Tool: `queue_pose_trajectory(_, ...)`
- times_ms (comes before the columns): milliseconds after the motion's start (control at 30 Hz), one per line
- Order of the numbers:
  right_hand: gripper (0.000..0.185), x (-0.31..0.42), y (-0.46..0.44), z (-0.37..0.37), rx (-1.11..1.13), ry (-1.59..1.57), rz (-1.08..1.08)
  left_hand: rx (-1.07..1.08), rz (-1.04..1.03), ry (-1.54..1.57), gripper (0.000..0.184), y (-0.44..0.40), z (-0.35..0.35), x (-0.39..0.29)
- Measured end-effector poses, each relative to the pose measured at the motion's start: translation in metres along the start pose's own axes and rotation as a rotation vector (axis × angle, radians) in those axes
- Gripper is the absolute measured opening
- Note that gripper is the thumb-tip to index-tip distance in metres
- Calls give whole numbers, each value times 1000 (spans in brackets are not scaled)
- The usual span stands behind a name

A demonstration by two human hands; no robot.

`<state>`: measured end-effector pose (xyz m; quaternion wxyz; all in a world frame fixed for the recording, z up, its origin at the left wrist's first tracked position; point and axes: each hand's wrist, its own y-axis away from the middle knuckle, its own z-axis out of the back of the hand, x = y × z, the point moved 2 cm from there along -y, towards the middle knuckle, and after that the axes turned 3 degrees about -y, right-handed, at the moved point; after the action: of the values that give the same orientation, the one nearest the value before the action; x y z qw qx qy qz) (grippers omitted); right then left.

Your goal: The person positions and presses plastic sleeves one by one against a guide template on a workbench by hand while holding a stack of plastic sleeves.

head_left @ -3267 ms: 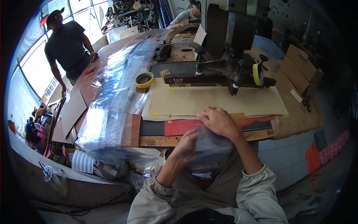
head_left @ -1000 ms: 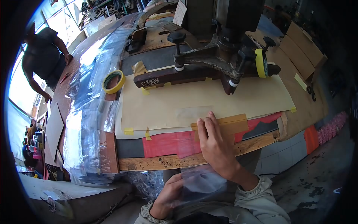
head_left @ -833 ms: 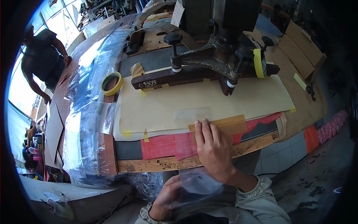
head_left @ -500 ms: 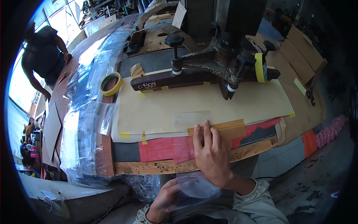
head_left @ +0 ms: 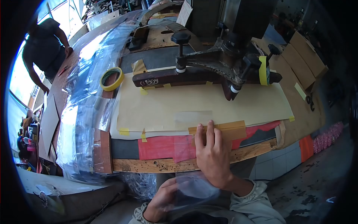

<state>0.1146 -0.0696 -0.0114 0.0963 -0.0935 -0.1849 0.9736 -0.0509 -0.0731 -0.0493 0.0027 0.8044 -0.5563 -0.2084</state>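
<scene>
My right hand (head_left: pixel 214 160) lies palm down at the near edge of a cream sheet (head_left: pixel 153 108), fingers stretched out. Its fingertips touch a brown tape-like strip (head_left: pixel 235 130) and the sheet beside it. Just beyond the fingertips a small clear plastic piece (head_left: pixel 193 116) rests on the sheet. Lower down, in front of my body, my left hand (head_left: pixel 164 194) is closed on clear plastic film (head_left: pixel 197 188); its fingertips are partly hidden. Red material (head_left: pixel 156 148) shows under the sheet's near edge, above the wooden table edge (head_left: pixel 149 165).
A metal press head with a dark bar (head_left: pixel 201 77) stands over the sheet's back. Yellow tape rolls (head_left: pixel 121 79) sit at the left and hang at the bar's right. Scissors (head_left: pixel 310 102) lie right, near a cardboard box (head_left: pixel 304 59). Plastic wrap covers the left; another person (head_left: pixel 44 48) stands beyond.
The camera view has shifted slightly. Both hands stay in nearly the same places, the right on the strip and the left with the plastic film.
</scene>
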Motion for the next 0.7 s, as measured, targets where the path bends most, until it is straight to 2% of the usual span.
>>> queue_pose_trajectory(100,36,0,-2,1,-2,6,14,-17,-17,-42,32,0,0,0)
queue_pose_trajectory(267,38,-1,-3,1,18,-16,89,13,61,101,32,1,-1,-4)
queue_pose_trajectory(500,37,1,-2,0,6,14,48,-8,49,100,32,0,-3,-2)
queue_pose_trajectory(567,37,1,-2,-1,6,24,43,-134,44,-127,33,0,-6,-3)
queue_pose_trajectory(600,36,1,-1,-2,0,24,42,-254,35,-350,33,1,-16,-3)
queue_pose_trajectory(667,35,1,-1,-2,-13,26,41,-268,-36,-461,32,0,-15,-2)
queue_pose_trajectory(700,35,1,-1,-3,-11,24,47,-163,-95,-347,32,-2,-6,2)
